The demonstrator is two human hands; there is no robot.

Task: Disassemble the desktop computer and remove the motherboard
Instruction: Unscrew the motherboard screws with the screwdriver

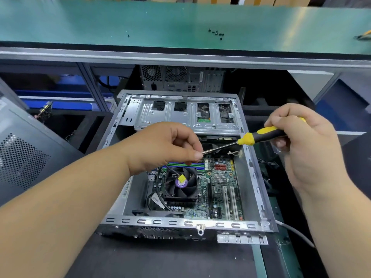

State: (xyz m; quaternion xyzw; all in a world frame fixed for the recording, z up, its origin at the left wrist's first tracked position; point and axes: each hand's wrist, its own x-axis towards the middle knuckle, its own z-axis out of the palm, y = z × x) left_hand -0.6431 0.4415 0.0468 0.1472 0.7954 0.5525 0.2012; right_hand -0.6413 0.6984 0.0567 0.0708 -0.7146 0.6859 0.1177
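So your open desktop case is lying flat on the dark mat right in front of you, at the near edge of the work area, and the motherboard is still sitting in the bottom of it with the CPU fan on top. Above that, your left hand is curled with thumb and fingers pinched at the tip of the screwdriver. I can't tell if there's a screw in the pinch. Your right hand has its fingers wrapped round the yellow and black handle.

The thing that matters: the shaft runs sideways, handle on the right, tip on the left, nearly level over the far edge of the board. The board is straight below both hands, left one a bit nearer. I'd guess the tip needs swinging down before it meets any board screw.

Further back, the drive cage is still in the case, and loose screws sit on the green tabletop.
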